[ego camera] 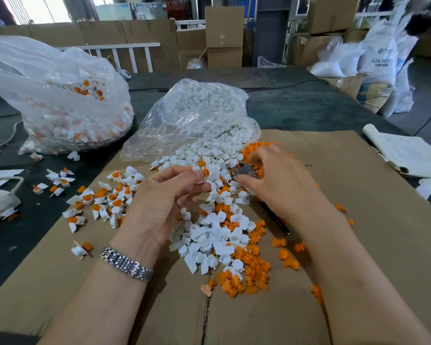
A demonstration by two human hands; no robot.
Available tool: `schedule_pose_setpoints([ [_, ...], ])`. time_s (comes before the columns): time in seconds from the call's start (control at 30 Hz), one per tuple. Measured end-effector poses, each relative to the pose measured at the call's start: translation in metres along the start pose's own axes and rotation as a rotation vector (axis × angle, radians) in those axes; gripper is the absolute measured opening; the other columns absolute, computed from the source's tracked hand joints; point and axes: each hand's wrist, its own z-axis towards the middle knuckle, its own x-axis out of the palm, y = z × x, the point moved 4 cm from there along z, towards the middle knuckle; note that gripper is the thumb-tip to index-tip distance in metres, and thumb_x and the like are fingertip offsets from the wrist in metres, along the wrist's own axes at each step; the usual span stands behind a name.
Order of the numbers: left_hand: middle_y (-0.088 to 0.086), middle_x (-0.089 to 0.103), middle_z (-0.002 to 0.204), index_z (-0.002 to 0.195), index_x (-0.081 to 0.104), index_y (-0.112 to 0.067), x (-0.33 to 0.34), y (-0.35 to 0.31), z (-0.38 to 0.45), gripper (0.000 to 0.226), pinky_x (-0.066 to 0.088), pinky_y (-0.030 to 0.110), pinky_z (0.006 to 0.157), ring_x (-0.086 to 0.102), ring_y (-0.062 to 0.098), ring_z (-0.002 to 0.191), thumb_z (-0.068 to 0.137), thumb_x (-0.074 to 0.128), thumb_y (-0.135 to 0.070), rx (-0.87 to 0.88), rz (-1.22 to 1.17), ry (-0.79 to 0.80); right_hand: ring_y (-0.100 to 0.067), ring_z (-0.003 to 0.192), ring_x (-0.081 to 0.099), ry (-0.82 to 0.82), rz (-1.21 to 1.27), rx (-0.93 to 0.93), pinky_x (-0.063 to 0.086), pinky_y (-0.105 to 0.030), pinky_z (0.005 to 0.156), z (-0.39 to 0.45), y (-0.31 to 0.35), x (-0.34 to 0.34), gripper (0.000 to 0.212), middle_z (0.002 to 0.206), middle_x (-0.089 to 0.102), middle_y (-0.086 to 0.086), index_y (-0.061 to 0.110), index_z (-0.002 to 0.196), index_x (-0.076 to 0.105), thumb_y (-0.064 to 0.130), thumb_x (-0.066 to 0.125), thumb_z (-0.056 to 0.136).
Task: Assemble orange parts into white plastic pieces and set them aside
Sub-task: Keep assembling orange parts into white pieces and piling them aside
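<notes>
The left hand (169, 195) pinches a white plastic piece (201, 174) holding an orange part (206, 171), above the loose pile (222, 232) on the cardboard-covered surface (358, 220), while the right hand (276, 180) grips metal pliers (244, 170)

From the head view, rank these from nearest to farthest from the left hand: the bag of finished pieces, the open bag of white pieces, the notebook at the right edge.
From the left hand:
1. Open bag of white pieces, just beyond it, centre.
2. Bag of finished pieces, far left.
3. Notebook, far right edge, beyond the right hand.
</notes>
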Motion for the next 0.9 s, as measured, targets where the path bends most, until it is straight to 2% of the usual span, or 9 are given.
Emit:
schedule_pose_setpoints([
  [0.13,0.012,0.078,0.085,0.084,0.075,-0.01,-0.002,0.001,0.0,0.022,0.054,0.018,0.051,0.078,0.023,0.079,0.064,0.086,-0.011,-0.001,-0.023,-0.013,-0.031,0.122,0.046,0.259,-0.301,0.203,0.043,-0.054,0.101,-0.004,-0.017,0.014,0.065,0.128,0.05,-0.01,0.015,0.123,0.053,0.063,0.068,0.082],
  [0.3,0.012,0.078,0.088,0.086,0.078,-0.011,-0.003,0.001,0.002,0.023,0.054,0.018,0.051,0.078,0.023,0.081,0.065,0.086,-0.012,0.007,-0.055,-0.013,-0.032,0.12,0.046,0.216,-0.342,0.15,0.042,-0.053,0.099,-0.004,-0.011,0.018,0.04,0.114,0.055,-0.008,0.013,0.108,0.052,0.048,0.062,0.09],
  [0.37,0.011,0.078,0.089,0.081,0.079,-0.014,-0.004,0.0,0.002,0.016,0.054,0.018,0.051,0.078,0.022,0.08,0.066,0.086,-0.012,0.013,-0.069,-0.015,-0.031,0.107,0.052,0.184,-0.242,0.147,0.047,-0.043,0.083,-0.003,-0.01,0.017,0.037,0.102,0.056,-0.006,0.013,0.1,0.053,0.048,0.06,0.091],
  [0.43,0.011,0.078,0.09,0.082,0.078,-0.014,-0.004,0.0,0.002,0.017,0.053,0.018,0.05,0.077,0.021,0.079,0.067,0.085,-0.012,0.015,-0.083,-0.029,-0.025,0.086,0.056,0.144,-0.095,0.151,0.037,-0.033,0.059,-0.004,-0.008,0.012,0.033,0.088,0.057,-0.004,0.013,0.094,0.054,0.046,0.056,0.093],
  [0.5,0.009,0.078,0.09,0.087,0.075,-0.012,-0.003,0.0,0.001,0.018,0.053,0.018,0.051,0.077,0.019,0.078,0.071,0.083,-0.012,0.021,-0.083,-0.029,-0.022,0.071,0.058,0.128,0.029,0.136,0.037,-0.033,0.052,-0.004,-0.005,0.003,0.024,0.08,0.059,-0.004,0.016,0.091,0.055,0.039,0.053,0.096],
  [0.57,0.007,0.077,0.089,0.093,0.071,-0.012,-0.003,-0.001,0.001,0.018,0.052,0.018,0.053,0.076,0.017,0.078,0.077,0.08,-0.012,0.03,-0.07,-0.02,-0.026,0.071,0.065,0.175,0.193,0.118,0.051,-0.04,0.058,-0.006,0.0,-0.007,0.022,0.08,0.066,-0.011,0.015,0.088,0.057,0.033,0.051,0.099],
  [0.7,0.004,0.076,0.089,0.096,0.068,-0.012,0.0,-0.001,0.0,0.015,0.052,0.019,0.057,0.074,0.016,0.077,0.085,0.077,-0.012,0.053,-0.059,0.011,-0.015,0.063,0.068,0.428,0.425,0.07,0.055,-0.026,0.058,-0.018,0.016,-0.009,0.031,0.083,0.072,-0.014,0.01,0.087,0.063,0.034,0.052,0.102],
  [0.83,0.005,0.074,0.089,0.099,0.067,-0.009,0.0,-0.002,0.0,0.014,0.052,0.02,0.057,0.072,0.016,0.075,0.087,0.075,-0.009,0.085,-0.047,0.016,-0.038,0.088,0.067,0.486,0.393,-0.013,0.055,-0.054,0.079,-0.022,0.03,-0.007,0.037,0.095,0.071,-0.021,0.005,0.095,0.063,0.039,0.05,0.102],
  [0.9,0.006,0.074,0.087,0.095,0.066,-0.009,0.001,-0.002,0.0,0.01,0.052,0.02,0.056,0.072,0.017,0.074,0.09,0.073,-0.006,0.099,-0.037,0.015,-0.037,0.087,0.067,0.485,0.382,-0.031,0.054,-0.053,0.079,-0.023,0.034,-0.009,0.038,0.093,0.072,-0.017,0.006,0.096,0.062,0.041,0.049,0.102],
])
